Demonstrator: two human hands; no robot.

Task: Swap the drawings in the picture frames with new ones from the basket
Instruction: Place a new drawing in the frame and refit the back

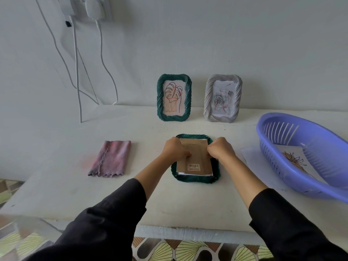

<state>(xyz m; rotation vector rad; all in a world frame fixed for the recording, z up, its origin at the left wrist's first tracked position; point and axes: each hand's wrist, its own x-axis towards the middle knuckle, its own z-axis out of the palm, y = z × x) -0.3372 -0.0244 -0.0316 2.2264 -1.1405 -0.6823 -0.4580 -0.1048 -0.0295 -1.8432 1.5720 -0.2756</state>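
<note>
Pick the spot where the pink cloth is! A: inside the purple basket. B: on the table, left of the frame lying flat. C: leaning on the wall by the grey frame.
B: the folded pink cloth lies flat on the table, left of the face-down green frame that both hands work on.

text: none legible | barcode sticker on cardboard backing, digits blurred
</note>
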